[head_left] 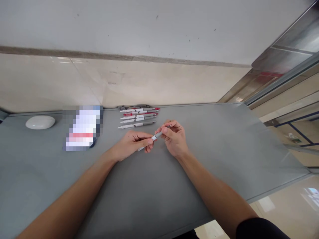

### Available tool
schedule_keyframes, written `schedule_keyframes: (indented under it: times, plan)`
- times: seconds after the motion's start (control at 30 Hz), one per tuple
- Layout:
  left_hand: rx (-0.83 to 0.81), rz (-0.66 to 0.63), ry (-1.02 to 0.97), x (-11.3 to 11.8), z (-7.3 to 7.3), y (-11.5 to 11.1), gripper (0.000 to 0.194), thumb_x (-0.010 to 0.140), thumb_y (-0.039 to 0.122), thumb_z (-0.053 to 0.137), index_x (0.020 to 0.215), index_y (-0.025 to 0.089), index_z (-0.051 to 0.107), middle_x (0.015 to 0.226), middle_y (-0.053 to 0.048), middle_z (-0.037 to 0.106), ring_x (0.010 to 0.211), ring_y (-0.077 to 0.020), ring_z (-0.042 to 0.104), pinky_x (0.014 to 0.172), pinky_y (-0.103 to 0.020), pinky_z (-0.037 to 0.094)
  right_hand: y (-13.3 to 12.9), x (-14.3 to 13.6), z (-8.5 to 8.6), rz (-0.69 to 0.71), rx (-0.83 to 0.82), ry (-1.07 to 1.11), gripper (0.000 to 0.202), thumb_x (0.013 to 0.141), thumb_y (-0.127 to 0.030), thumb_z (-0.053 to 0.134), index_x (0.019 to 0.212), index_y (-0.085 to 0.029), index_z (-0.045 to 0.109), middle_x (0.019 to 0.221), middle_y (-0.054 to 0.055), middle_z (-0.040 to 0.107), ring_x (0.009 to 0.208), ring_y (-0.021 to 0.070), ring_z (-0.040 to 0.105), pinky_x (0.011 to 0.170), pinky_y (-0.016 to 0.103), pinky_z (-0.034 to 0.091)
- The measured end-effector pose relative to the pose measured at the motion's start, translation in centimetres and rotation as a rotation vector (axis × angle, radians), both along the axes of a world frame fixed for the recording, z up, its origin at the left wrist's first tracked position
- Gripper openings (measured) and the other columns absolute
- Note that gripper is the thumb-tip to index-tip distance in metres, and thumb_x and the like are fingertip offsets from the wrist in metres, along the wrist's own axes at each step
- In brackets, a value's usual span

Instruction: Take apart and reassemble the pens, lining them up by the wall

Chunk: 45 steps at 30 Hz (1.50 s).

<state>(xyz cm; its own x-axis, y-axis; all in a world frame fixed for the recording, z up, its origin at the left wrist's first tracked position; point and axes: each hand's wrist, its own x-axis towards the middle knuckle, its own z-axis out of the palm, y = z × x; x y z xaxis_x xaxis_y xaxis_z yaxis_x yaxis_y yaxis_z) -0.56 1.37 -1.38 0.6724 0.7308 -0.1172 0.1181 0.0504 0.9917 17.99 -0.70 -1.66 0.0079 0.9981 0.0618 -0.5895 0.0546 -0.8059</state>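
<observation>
A white and grey pen (158,134) is held at a slant above the grey table, its upper end to the right. My left hand (132,143) pinches its lower white part between thumb and fingers. Around the grey upper part, near the metal tip, the fingers of my right hand (174,136) are closed. Just beyond both hands several pens lie side by side; the nearest is a white and grey one (137,125), and a red one (129,114) lies farther back.
On the grey table (139,199), a blurred-out phone (83,127) lies left of the pens, with a white oval object (40,122) farther left. A tiled wall (174,83) runs along the back edge. Tiled floor shows at the right.
</observation>
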Motion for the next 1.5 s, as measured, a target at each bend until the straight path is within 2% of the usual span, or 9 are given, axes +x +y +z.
schedule_keyframes:
  times: [0.2,0.43,0.63,0.73,0.9,1.03,1.17,1.37,1.5]
  plan:
    - [0.002,0.009,0.027,0.4,1.1,-0.3,0.025,0.089,0.039,0.061,0.080,0.017,0.070,0.076,-0.004,0.067,0.067,-0.0137,0.061,0.067,-0.025,0.050,0.1,0.2,0.2,0.038,-0.001,-0.020,0.015,0.069,-0.026,0.080,0.073,-0.025,0.066,0.070,-0.005,0.063,0.070,0.0124,0.066,0.066,0.029,0.056]
    - [0.040,0.062,0.006,0.5,1.8,-0.1,0.026,0.090,0.041,0.060,0.088,0.018,0.071,0.083,-0.006,0.070,0.073,-0.0152,0.064,0.070,-0.027,0.052,0.6,0.8,0.1,0.032,-0.038,0.024,0.016,0.067,-0.025,0.082,0.079,-0.025,0.072,0.085,-0.004,0.069,0.080,0.0125,0.067,0.075,0.029,0.058]
    - [-0.024,0.214,-0.051,0.5,1.4,-0.4,0.029,0.088,0.043,0.063,0.097,0.017,0.070,0.095,-0.009,0.073,0.081,-0.0170,0.067,0.078,-0.030,0.053,0.8,1.0,0.0,0.032,-0.081,-0.016,0.020,0.070,-0.033,0.080,0.086,-0.024,0.074,0.090,-0.001,0.072,0.086,0.0138,0.069,0.081,0.030,0.059]
    - [-0.107,0.365,-0.164,1.2,1.3,-0.9,0.030,0.086,0.042,0.066,0.103,0.018,0.066,0.102,-0.010,0.074,0.089,-0.0187,0.069,0.088,-0.034,0.052,0.7,1.1,0.2,-0.006,-0.099,-0.075,0.021,0.072,-0.038,0.078,0.084,-0.022,0.073,0.087,0.000,0.071,0.085,0.0142,0.069,0.078,0.030,0.059]
    - [-0.148,0.610,-0.390,3.3,1.6,-1.9,0.027,0.083,0.040,0.070,0.097,0.021,0.058,0.105,-0.007,0.074,0.107,-0.0223,0.067,0.103,-0.042,0.046,0.4,1.2,0.4,-0.083,-0.070,-0.275,0.026,0.074,-0.045,0.074,0.084,-0.022,0.071,0.082,0.001,0.070,0.084,0.0161,0.067,0.076,0.032,0.058]
    - [-0.137,0.736,-0.499,5.1,1.9,-2.7,0.027,0.083,0.041,0.070,0.087,0.023,0.050,0.106,-0.005,0.074,0.119,-0.0222,0.062,0.108,-0.044,0.042,0.1,1.1,0.6,-0.106,-0.027,-0.515,0.028,0.072,-0.044,0.075,0.090,-0.024,0.071,0.091,0.002,0.072,0.089,0.0182,0.067,0.072,0.029,0.055]
    - [-0.134,0.780,-0.520,6.4,1.9,-3.5,0.027,0.085,0.042,0.068,0.089,0.023,0.050,0.116,-0.006,0.071,0.124,-0.0228,0.058,0.109,-0.045,0.040,0.0,1.0,0.6,-0.101,-0.014,-0.584,0.027,0.070,-0.043,0.076,0.088,-0.024,0.073,0.093,0.004,0.074,0.093,0.0207,0.067,0.071,0.029,0.054]
    - [-0.149,0.793,-0.584,6.9,1.4,-3.8,0.024,0.085,0.038,0.069,0.094,0.023,0.052,0.119,-0.005,0.071,0.124,-0.0200,0.058,0.112,-0.042,0.037,0.3,1.1,0.2,-0.138,-0.020,-0.476,0.029,0.067,-0.040,0.079,0.090,-0.023,0.071,0.085,0.001,0.073,0.078,0.0163,0.067,0.074,0.031,0.055]
    - [-0.138,0.846,-0.578,6.7,1.3,-3.9,0.028,0.084,0.041,0.070,0.087,0.022,0.049,0.119,-0.006,0.071,0.124,-0.0211,0.058,0.111,-0.043,0.039,0.2,1.1,0.1,-0.087,0.046,-0.568,0.025,0.068,-0.039,0.079,0.088,-0.024,0.072,0.091,0.001,0.073,0.090,0.0189,0.068,0.075,0.030,0.056]
